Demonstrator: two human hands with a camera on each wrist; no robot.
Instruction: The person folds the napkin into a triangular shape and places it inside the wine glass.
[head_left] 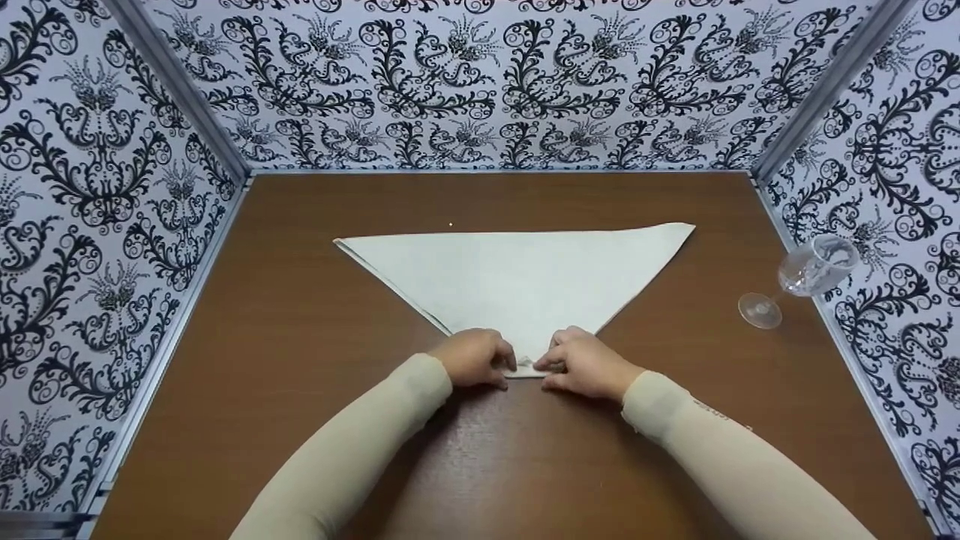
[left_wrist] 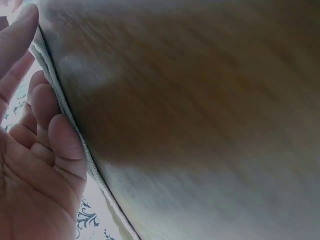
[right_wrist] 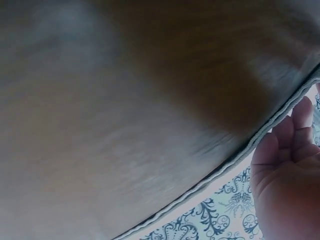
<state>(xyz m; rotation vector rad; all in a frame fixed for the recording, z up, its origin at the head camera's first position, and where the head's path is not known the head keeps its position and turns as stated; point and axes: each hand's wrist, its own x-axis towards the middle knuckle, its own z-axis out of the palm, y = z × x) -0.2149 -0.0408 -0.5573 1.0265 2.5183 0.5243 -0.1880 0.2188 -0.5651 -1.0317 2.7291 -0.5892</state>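
A white cloth napkin (head_left: 517, 277), folded into a triangle-like shape, lies on the brown table with its long side at the back. Its near end is turned over into a short straight fold. My left hand (head_left: 474, 357) pinches the left end of this fold, thumb at the front edge. At the other end my right hand (head_left: 589, 364) does likewise, its fingers bent over the cloth. A small crumpled bit of cloth shows between the hands. Both wrist views show the layered napkin edge (left_wrist: 92, 167) running along the fingers, most of the cloth being out of sight there.
A clear wine glass (head_left: 817, 266) stands near the table's right edge. Patterned black-and-white panels (head_left: 465, 82) enclose the brown table (head_left: 315, 315) at the back and on both sides, with metal strips along their corners.
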